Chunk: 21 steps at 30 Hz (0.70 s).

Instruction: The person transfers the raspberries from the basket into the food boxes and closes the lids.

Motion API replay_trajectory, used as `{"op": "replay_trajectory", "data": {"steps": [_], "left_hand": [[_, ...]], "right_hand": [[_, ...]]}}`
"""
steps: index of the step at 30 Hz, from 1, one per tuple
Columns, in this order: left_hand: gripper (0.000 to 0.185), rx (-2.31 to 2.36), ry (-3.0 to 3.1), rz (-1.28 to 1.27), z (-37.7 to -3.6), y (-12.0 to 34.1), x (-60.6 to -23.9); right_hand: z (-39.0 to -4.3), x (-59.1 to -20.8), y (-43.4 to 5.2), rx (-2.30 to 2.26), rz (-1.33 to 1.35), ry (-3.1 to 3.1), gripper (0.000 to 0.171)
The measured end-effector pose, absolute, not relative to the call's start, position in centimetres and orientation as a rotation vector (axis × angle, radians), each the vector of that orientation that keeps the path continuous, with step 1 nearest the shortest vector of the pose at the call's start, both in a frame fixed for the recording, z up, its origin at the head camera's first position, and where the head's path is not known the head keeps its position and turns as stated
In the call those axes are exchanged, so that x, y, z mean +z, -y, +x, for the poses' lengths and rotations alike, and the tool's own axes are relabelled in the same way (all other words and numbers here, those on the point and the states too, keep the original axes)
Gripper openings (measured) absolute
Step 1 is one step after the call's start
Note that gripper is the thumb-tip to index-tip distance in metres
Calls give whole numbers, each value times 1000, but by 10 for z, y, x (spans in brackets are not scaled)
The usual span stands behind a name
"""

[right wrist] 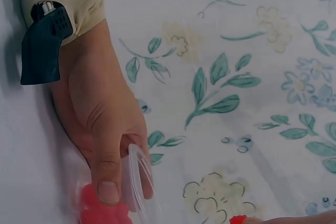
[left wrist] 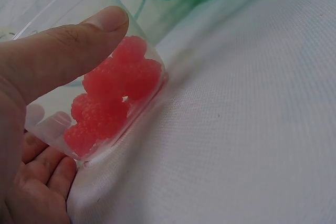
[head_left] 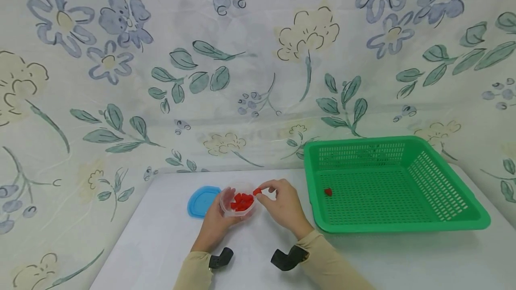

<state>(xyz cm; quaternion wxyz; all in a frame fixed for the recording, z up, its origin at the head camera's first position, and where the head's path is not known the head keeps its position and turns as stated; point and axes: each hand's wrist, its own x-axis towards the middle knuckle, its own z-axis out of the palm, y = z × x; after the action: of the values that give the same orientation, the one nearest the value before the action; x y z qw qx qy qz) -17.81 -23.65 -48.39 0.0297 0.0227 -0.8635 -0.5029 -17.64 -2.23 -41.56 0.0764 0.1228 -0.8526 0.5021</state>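
Note:
A clear plastic tub (head_left: 242,214) is tilted in my left hand (head_left: 217,223), thumb along its wall and fingers around the far side. Several red raspberries (left wrist: 105,90) lie inside, bunched against the lower wall in the left wrist view. Just right of the rim, my right hand (head_left: 285,206) pinches a single raspberry (head_left: 257,191) between thumb and fingertips. At the bottom edge of the right wrist view, that raspberry (right wrist: 239,219) and a fingertip barely show. Another dark red piece (head_left: 328,192) lies in the green basket (head_left: 316,209), near its left side.
A blue lid (head_left: 200,202) lies on the white table (head_left: 161,232), left of the tub and partly behind my left hand. The wide green basket takes up the table's right side. A floral cloth (head_left: 250,66) hangs behind the table.

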Motion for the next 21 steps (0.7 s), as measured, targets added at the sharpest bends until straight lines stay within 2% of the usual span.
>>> {"op": "replay_trajectory", "data": {"steps": [21], "left_hand": [[96, -1527, 2678, 35, -178, 239, -486]], "right_hand": [[-182, -447, 55, 1494, 414, 2542, 16]]}}
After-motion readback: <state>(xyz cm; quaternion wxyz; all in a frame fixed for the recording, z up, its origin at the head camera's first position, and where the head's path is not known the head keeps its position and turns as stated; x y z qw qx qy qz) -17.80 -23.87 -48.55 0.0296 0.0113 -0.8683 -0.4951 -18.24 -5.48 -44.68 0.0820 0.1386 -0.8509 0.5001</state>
